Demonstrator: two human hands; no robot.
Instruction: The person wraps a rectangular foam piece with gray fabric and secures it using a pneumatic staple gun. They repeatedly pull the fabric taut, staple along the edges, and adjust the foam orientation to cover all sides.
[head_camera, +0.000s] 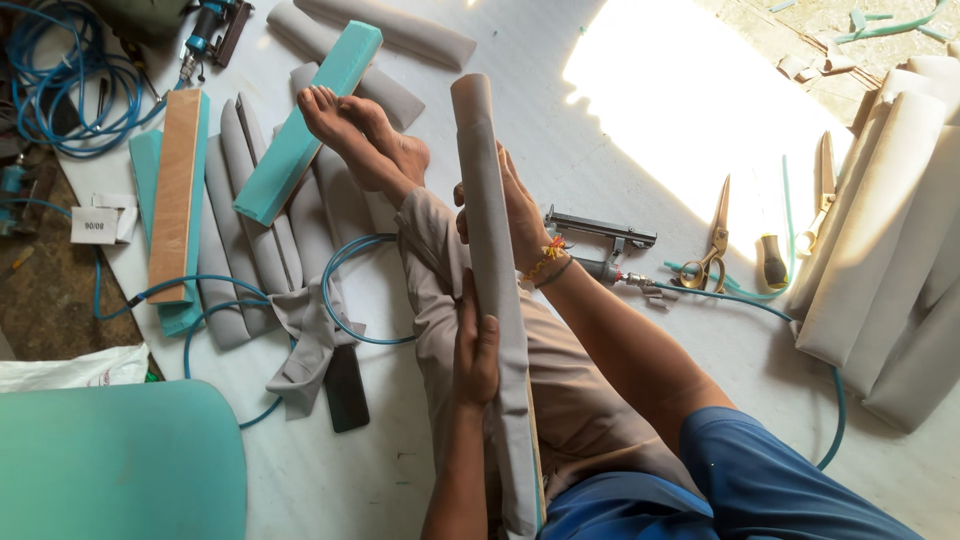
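At the centre of the frame the left hand (476, 352) gripped the lower part of a long grey fabric-covered pad (492, 250), and the right hand (522, 215) pressed flat against its right side. Scissors (712, 242) lay to the right on the white floor (640, 130), with a teal foam strip (305, 125) at upper left.

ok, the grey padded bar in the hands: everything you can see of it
The padded bar is long and narrow, wrapped in smooth grey fabric over what looks like soft padding, with a rounded top end. It stands nearly upright over the person's lap, leaning slightly. Loose fabric hangs along its lower edge. The left hand grips its lower half from the left; the right hand presses flat against its right side higher up. Its bottom end is hidden near the blue shirt.
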